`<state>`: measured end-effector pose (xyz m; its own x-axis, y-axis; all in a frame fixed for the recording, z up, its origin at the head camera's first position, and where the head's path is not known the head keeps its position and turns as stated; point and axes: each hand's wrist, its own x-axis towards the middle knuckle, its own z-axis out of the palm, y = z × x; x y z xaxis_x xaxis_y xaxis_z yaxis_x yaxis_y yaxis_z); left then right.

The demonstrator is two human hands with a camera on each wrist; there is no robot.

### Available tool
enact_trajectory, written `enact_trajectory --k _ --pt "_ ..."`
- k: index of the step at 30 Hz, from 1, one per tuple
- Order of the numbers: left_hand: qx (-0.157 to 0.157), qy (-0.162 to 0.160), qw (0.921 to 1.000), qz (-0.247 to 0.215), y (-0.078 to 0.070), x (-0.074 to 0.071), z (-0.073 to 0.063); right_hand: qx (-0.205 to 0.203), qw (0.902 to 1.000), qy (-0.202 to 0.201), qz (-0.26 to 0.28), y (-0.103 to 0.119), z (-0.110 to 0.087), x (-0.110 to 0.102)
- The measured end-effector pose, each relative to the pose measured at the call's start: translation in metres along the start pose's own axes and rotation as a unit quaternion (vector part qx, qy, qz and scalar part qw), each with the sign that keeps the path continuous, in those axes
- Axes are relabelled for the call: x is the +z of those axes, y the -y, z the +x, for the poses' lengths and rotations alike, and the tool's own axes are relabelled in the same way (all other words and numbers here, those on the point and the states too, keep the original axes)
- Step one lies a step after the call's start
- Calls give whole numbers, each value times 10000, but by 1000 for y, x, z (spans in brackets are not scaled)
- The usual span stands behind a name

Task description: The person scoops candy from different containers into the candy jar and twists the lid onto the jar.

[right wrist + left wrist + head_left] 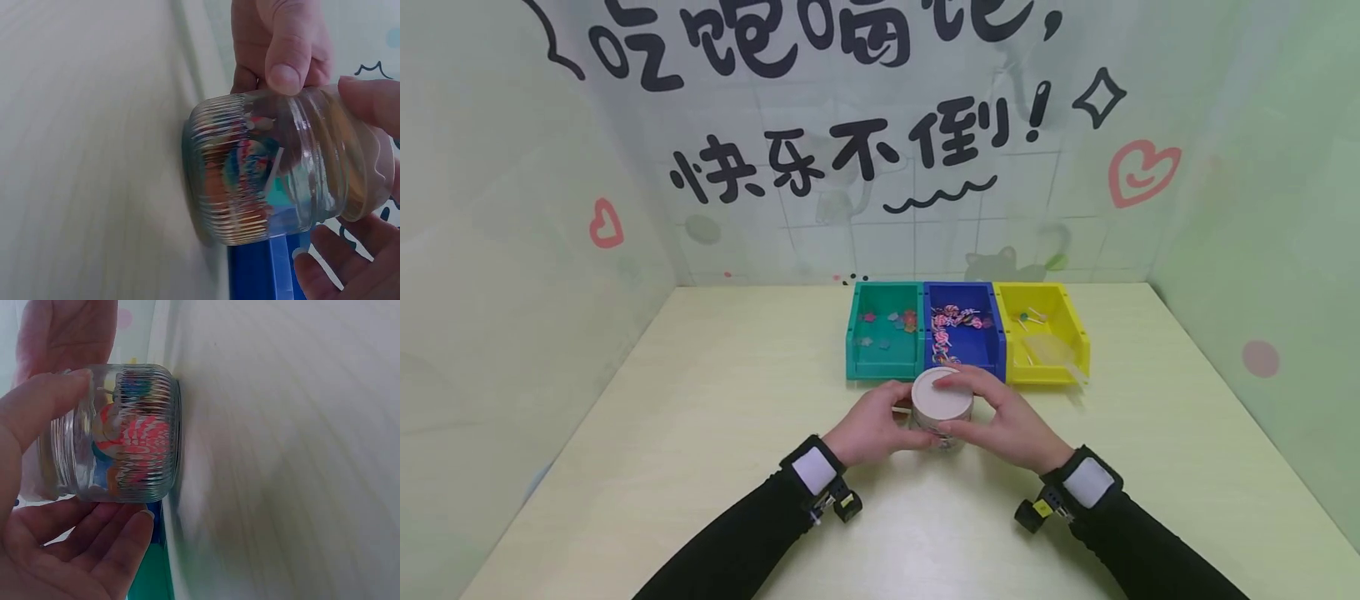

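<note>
A small ribbed glass jar [140, 437] with colourful pieces inside stands on the table, a pale round lid [942, 395] on its top. My left hand [874, 427] grips the jar low from the left, thumb across the near side and fingers round the far side. From the right, my right hand [1011, 423] holds the lid by its edge, thumb at the near side and fingers over the far part. In the right wrist view the lid [376, 169] sits on the jar's neck, with pale brown material showing just beneath it.
Behind the jar three bins stand side by side. The green bin [882, 367] has small flower-like pieces, the blue bin [985, 346] several small lollipop-like pieces, and the yellow bin [1067, 312] a few sticks and a translucent scoop-like piece [1049, 350]. Printed walls surround the table [737, 375].
</note>
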<state>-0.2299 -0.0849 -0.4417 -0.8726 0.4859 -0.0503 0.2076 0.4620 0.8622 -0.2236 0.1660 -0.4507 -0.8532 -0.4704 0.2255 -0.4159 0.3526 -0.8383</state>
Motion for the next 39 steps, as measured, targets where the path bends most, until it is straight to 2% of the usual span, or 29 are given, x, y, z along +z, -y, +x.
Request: enact_trajectory --k 9,13,17,20,25,29,32,34,36,39 --pt "-77 -16 10000 -26 1 2 1 253 9975 302 -591 1 -2 -5" --pt "-184 94 9998 -34 -1 0 2 139 9969 355 -687 2 -2 -7" --pt "-271 175 9995 -10 -3 -1 4 125 9969 235 -740 3 0 -5" --pt "-314 183 9993 52 -4 -2 7 297 9954 36 -908 4 3 -1" --pt "-380 123 9991 148 -5 -1 8 604 9847 -114 -1628 15 8 7" --pt "-363 94 9991 176 -4 1 8 109 9725 151 -2323 24 12 4" --pt "-328 96 9993 166 -4 2 7 -195 9673 563 -2466 28 15 -3" --pt "-320 92 9993 158 -4 3 6 -174 9683 790 -2362 30 16 -7" --pt "-341 92 9993 149 -5 3 7 -10 9676 785 -2400 30 18 -9" --pt "-355 96 9992 186 -5 3 8 285 9660 551 -2511 29 19 -7"
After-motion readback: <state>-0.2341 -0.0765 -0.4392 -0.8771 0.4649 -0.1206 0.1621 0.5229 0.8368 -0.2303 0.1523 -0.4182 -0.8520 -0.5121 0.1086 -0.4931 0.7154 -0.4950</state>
